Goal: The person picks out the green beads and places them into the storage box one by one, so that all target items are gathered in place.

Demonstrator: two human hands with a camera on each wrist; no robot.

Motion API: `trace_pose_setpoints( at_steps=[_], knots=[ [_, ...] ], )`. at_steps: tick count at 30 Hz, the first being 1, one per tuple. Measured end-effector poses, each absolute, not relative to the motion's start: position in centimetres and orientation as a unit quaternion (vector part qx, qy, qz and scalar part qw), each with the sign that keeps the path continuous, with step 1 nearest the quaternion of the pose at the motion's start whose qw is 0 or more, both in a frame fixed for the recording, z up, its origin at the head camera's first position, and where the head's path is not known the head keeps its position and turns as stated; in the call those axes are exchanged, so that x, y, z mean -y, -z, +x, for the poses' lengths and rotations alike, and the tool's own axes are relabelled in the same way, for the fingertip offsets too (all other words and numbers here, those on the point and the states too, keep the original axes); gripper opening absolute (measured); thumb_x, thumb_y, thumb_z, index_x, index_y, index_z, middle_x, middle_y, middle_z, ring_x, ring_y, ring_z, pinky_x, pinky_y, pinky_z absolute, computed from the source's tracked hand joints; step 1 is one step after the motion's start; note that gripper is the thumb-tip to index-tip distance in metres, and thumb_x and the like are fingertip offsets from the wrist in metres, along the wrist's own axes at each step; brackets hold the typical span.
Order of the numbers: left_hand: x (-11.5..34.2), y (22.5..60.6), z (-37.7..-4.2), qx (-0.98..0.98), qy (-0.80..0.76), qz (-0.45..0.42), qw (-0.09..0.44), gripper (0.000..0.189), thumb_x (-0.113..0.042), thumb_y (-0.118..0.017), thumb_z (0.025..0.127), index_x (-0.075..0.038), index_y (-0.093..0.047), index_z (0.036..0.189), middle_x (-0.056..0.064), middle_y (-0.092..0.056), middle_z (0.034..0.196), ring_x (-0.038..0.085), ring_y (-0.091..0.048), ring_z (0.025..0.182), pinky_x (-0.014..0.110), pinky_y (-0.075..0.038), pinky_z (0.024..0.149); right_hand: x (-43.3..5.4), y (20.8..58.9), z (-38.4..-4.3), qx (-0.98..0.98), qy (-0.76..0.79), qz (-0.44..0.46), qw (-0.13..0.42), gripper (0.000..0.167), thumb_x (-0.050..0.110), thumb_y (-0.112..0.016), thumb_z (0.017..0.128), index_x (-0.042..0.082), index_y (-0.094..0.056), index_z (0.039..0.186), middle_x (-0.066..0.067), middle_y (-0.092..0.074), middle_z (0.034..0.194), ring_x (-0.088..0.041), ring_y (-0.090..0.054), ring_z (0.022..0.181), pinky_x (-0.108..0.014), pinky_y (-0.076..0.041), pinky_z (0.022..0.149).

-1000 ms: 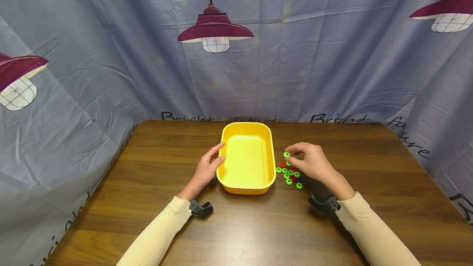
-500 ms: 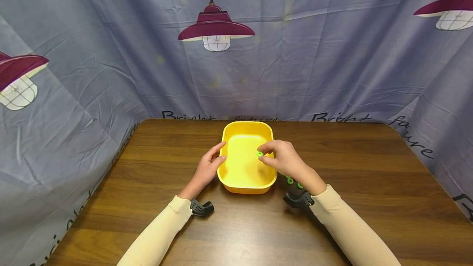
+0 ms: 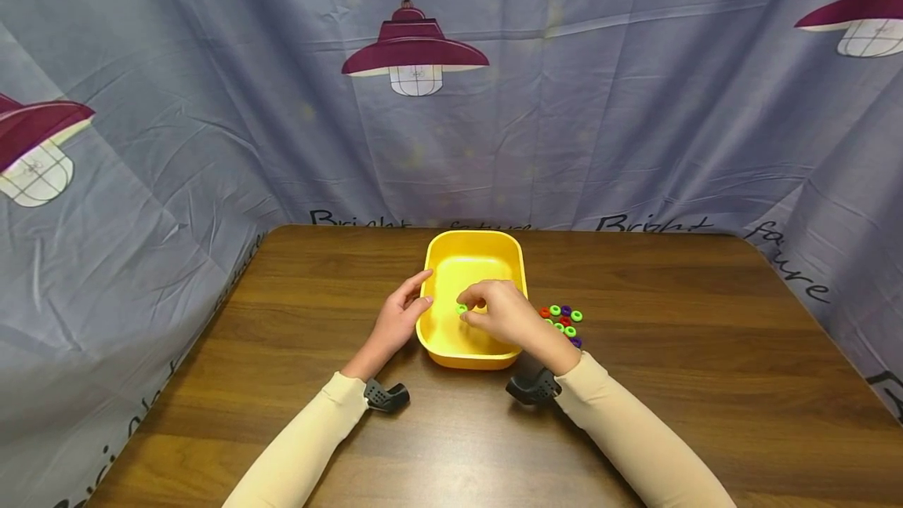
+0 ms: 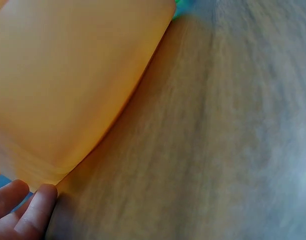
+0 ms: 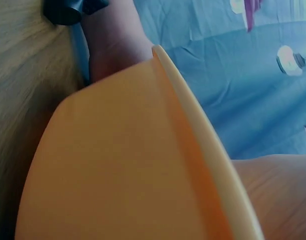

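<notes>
In the head view, a yellow plastic tub (image 3: 474,362) stands on the wooden table. My left hand (image 3: 395,324) grips its left side, with the thumb and index finger at the rim. The left wrist view shows fingers (image 4: 40,210) of this hand against the outside of the tub (image 4: 68,85), low down. My right hand (image 3: 501,312) is over the inside of the tub, pinching a small green ring (image 3: 462,309) between thumb and index finger. In the right wrist view, the tub's wall (image 5: 113,165) hides the fingertips and the ring; part of the right hand (image 5: 282,195) shows beyond it.
Several small rings (image 3: 565,321) in green, red and purple lie on the table (image 3: 656,320) right of the tub, partly behind my right wrist. A grey-blue curtain (image 3: 564,139) printed with lamps hangs behind the table's far edge.
My right hand has carried a green ring leftward from the loose rings to over the tub's middle, and now sits lower in view. The left hand keeps its place on the tub.
</notes>
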State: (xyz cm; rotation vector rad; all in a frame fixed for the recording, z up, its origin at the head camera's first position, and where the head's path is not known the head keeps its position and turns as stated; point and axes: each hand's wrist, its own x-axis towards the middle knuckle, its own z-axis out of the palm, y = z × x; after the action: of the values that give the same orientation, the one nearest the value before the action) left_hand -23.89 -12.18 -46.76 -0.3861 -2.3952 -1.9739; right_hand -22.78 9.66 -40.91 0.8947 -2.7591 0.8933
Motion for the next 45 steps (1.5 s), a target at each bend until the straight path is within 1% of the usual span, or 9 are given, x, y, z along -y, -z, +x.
trace_pose_setpoints(
  at_steps=[5, 11, 15, 20, 26, 30, 35, 38, 45],
  knots=[
    [12.1, 46.9, -24.0, 0.768, 0.629, -0.124, 0.007, 0.049, -0.004, -0.055, 0.101, -0.005, -0.050, 0.150, 0.024, -0.054, 0.147, 0.038, -0.056, 0.131, 0.024, -0.050, 0.100, -8.7, 41.0, -22.8, 0.914, -0.281, 0.291, 0.038, 0.014, 0.014, -0.079, 0.084, 0.008, -0.080, 0.097, -0.001, -0.075, 0.084, -0.013, -0.065, 0.077, -0.024, -0.051, 0.072],
    [12.0, 47.1, -24.0, 0.763, 0.632, -0.135, 0.020, 0.049, -0.002, -0.055, 0.100, -0.002, -0.050, 0.148, 0.026, -0.057, 0.143, 0.035, -0.059, 0.126, 0.018, -0.049, 0.095, -7.6, 41.2, -23.0, 0.921, -0.261, 0.289, 0.020, 0.015, 0.014, -0.081, 0.081, 0.008, -0.080, 0.095, 0.000, -0.075, 0.081, -0.010, -0.063, 0.073, -0.023, -0.049, 0.068],
    [12.0, 47.1, -24.0, 0.757, 0.638, -0.139, 0.020, 0.049, -0.001, -0.054, 0.099, -0.001, -0.050, 0.148, 0.028, -0.056, 0.143, 0.037, -0.059, 0.126, 0.015, -0.048, 0.094, -7.0, 41.3, -23.0, 0.923, -0.255, 0.288, 0.008, 0.014, 0.012, -0.081, 0.079, 0.008, -0.079, 0.093, 0.000, -0.075, 0.080, -0.010, -0.063, 0.072, -0.024, -0.050, 0.068],
    [12.0, 47.0, -24.1, 0.756, 0.640, -0.136, 0.011, 0.050, -0.001, -0.054, 0.100, -0.002, -0.049, 0.149, 0.027, -0.055, 0.145, 0.040, -0.057, 0.129, 0.014, -0.047, 0.094, -6.4, 41.4, -23.1, 0.925, -0.253, 0.282, -0.009, 0.013, 0.010, -0.080, 0.078, 0.008, -0.079, 0.092, 0.001, -0.073, 0.077, -0.010, -0.061, 0.071, -0.026, -0.050, 0.068],
    [12.1, 47.0, -24.1, 0.762, 0.634, -0.134, 0.009, 0.050, -0.001, -0.054, 0.100, -0.003, -0.049, 0.150, 0.027, -0.057, 0.143, 0.040, -0.057, 0.130, 0.014, -0.047, 0.095, -5.9, 41.8, -22.9, 0.927, -0.242, 0.286, -0.023, 0.012, 0.009, -0.078, 0.078, 0.010, -0.080, 0.090, 0.006, -0.069, 0.069, -0.009, -0.058, 0.068, -0.025, -0.049, 0.067],
    [12.1, 47.0, -24.0, 0.763, 0.633, -0.130, 0.007, 0.050, -0.002, -0.054, 0.100, -0.003, -0.049, 0.150, 0.027, -0.056, 0.144, 0.040, -0.057, 0.129, 0.015, -0.048, 0.095, -5.7, 42.1, -22.9, 0.927, -0.232, 0.292, -0.041, 0.012, 0.008, -0.077, 0.077, 0.012, -0.080, 0.088, 0.009, -0.060, 0.063, -0.009, -0.053, 0.065, -0.024, -0.043, 0.061],
    [12.2, 47.0, -24.0, 0.760, 0.636, -0.132, 0.004, 0.050, -0.002, -0.053, 0.100, -0.003, -0.048, 0.150, 0.027, -0.054, 0.146, 0.041, -0.057, 0.130, 0.018, -0.049, 0.096, -5.6, 42.3, -22.9, 0.926, -0.226, 0.293, -0.074, 0.008, 0.006, -0.077, 0.077, 0.014, -0.078, 0.080, 0.010, -0.048, 0.058, -0.009, -0.045, 0.060, -0.023, -0.033, 0.055],
    [12.2, 46.9, -23.9, 0.759, 0.637, -0.135, 0.006, 0.050, -0.002, -0.053, 0.100, -0.002, -0.047, 0.150, 0.027, -0.053, 0.148, 0.041, -0.056, 0.132, 0.019, -0.049, 0.097, -5.6, 42.4, -22.9, 0.924, -0.229, 0.295, -0.086, 0.009, 0.005, -0.077, 0.077, 0.013, -0.076, 0.078, 0.010, -0.046, 0.057, -0.010, -0.043, 0.059, -0.023, -0.032, 0.055],
    [12.1, 46.8, -23.8, 0.760, 0.636, -0.132, 0.008, 0.050, -0.002, -0.054, 0.100, -0.002, -0.048, 0.150, 0.027, -0.053, 0.147, 0.041, -0.056, 0.131, 0.019, -0.049, 0.097, -5.7, 42.6, -23.0, 0.919, -0.235, 0.304, -0.086, 0.012, 0.000, -0.074, 0.076, 0.012, -0.073, 0.074, 0.010, -0.043, 0.057, -0.009, -0.040, 0.057, -0.022, -0.030, 0.055]
  ],
)
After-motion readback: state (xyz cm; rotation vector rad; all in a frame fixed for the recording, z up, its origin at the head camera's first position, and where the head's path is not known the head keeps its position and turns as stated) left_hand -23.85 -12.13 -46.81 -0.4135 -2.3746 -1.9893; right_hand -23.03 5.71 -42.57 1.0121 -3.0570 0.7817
